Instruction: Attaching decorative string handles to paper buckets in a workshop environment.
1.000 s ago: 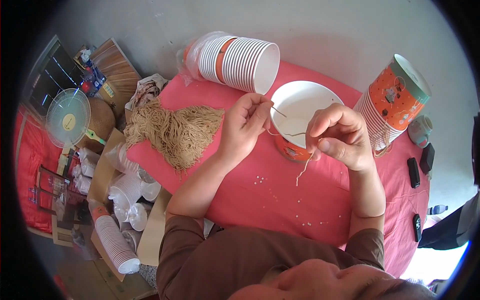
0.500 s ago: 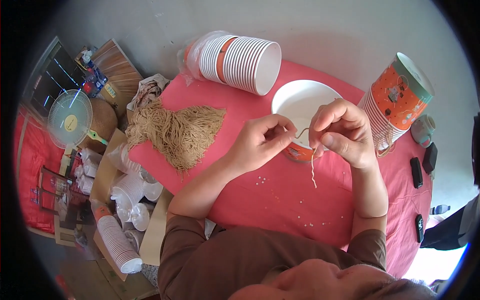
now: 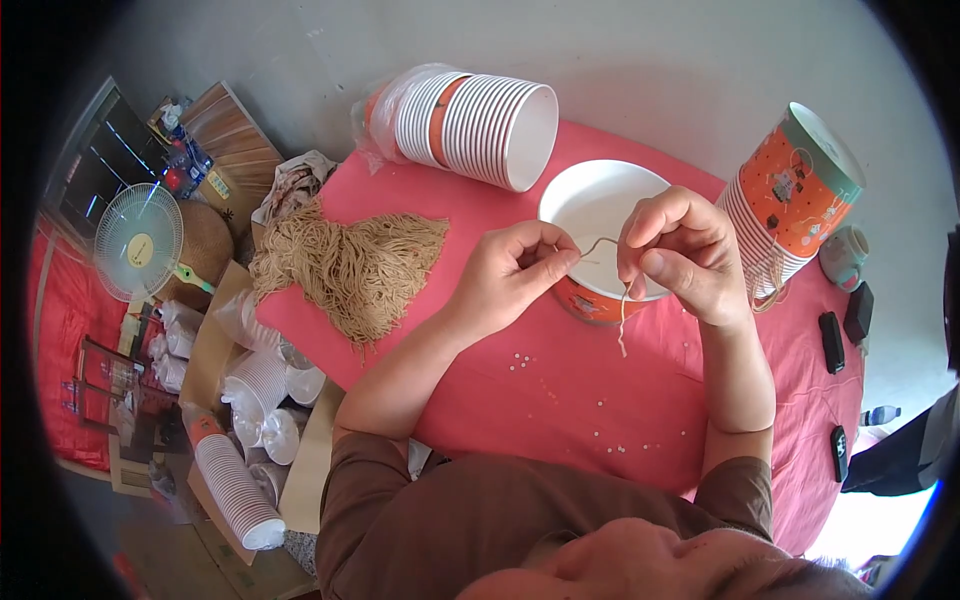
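Grey wall (image 3: pixel 620 45) backs the pink-covered table (image 3: pixel 560 390); at far left are a pale fan (image 3: pixel 140 225) and an open cardboard box (image 3: pixel 312 470) with white cups (image 3: pixel 250 380) inside. On the table's left part lies my bundle of tan cord (image 3: pixel 360 265), unmoved since the earlier frames. Farther back, a stack of white tubs (image 3: pixel 480 125) rests on its side, partly in clear plastic. My left hand (image 3: pixel 510 275) pinches a single tan cord (image 3: pixel 623 325) between thumb and forefinger. A second ago it was higher; half a second ago it sat closer to my right, and now the gap has widened slightly. The strand, which sagged between my hands a second ago, arches upward now, in front of the orange bucket (image 3: pixel 590 303). My right hand (image 3: pixel 700 265), barely shifted, grips it with thumb and fingertips, the loose tail dangling below. Rightmost on the table, a leaning orange-and-green stack (image 3: pixel 795 185), a mug (image 3: pixel 845 258) and black objects (image 3: pixel 831 343) stay put.
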Available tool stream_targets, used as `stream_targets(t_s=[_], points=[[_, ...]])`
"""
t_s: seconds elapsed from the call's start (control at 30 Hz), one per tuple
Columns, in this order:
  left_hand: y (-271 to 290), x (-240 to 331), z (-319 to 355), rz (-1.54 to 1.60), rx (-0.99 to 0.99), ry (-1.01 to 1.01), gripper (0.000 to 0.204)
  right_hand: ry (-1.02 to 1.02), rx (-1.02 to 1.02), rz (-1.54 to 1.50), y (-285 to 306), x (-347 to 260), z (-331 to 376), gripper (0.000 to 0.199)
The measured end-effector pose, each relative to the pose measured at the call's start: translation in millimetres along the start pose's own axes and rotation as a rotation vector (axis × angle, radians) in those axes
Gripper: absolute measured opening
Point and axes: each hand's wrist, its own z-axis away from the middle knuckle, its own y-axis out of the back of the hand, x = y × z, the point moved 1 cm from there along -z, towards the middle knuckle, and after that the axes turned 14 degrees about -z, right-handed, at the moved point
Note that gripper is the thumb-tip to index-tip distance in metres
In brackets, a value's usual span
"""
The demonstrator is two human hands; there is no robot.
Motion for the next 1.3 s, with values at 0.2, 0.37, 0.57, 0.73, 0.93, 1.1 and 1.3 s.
stream_targets(t_s=[0.2,0.37,0.57,0.73,0.93,1.1,1.3], points=[[2.6,-4.3,0.9,0.045,0.018,0.032,0.012,-0.011,-0.021,-0.002,-3.0,-3.8,2.2,0.013],[3.5,-4.3,-0.8,0.012,0.000,0.049,0.013,-0.003,-0.011,-0.003,-1.6,-2.5,1.4,0.014],[1.4,2.8,1.7,0.016,-0.034,0.013,0.011,0.003,0.001,-0.016,0.8,-3.0,1.3,0.014],[2.3,1.5,2.2,-0.034,-0.056,-0.018,0.008,0.020,-0.019,-0.017,3.4,-4.1,0.8,0.015],[6.8,-6.6,-0.9,0.175,-0.058,0.060,0.008,0.011,0.131,0.701,11.5,-3.7,-4.5,0.013],[15.2,-8.0,-3.5,0.384,-0.114,0.193,0.011,0.083,0.055,1.141,2.2,-0.3,-4.0,0.017],[14.6,-11.0,-4.1,0.500,-0.120,0.216,0.013,0.131,-0.069,1.186,-2.9,12.6,-5.4,0.019]])
